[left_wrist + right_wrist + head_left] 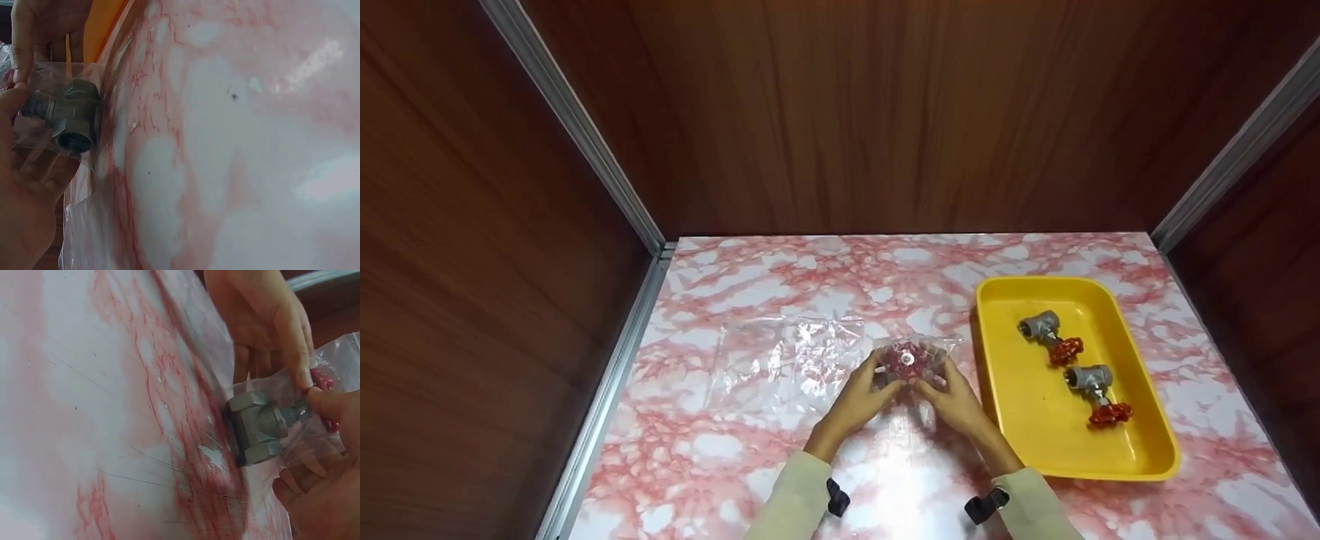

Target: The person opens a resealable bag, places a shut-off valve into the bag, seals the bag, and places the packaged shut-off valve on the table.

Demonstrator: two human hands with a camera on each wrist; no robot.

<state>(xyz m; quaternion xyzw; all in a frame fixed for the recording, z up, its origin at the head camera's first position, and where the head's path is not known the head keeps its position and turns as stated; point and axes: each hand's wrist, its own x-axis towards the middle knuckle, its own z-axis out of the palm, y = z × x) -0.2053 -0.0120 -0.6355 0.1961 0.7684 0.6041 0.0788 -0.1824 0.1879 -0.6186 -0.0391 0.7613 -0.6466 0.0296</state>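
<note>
A valve with a red handwheel [907, 359] stands upright inside a clear plastic bag [298, 458], its grey metal body [259, 427] down at the tabletop. My left hand [861, 394] grips the bagged valve from the left, thumb near the wheel's front edge. From the other side my right hand [958, 397] holds it too, and the two thumbs nearly meet in front of the wheel. In the left wrist view the valve body [79, 115] shows through the film, below the fingers.
Flat clear plastic bags [787, 364] lie on the marbled table [720, 480] to the left. A yellow tray [1020, 450] at the right holds two unbagged valves, a rear one [1041, 326] and a front one [1091, 377]. Wood-look panels [840, 112] enclose the back and sides.
</note>
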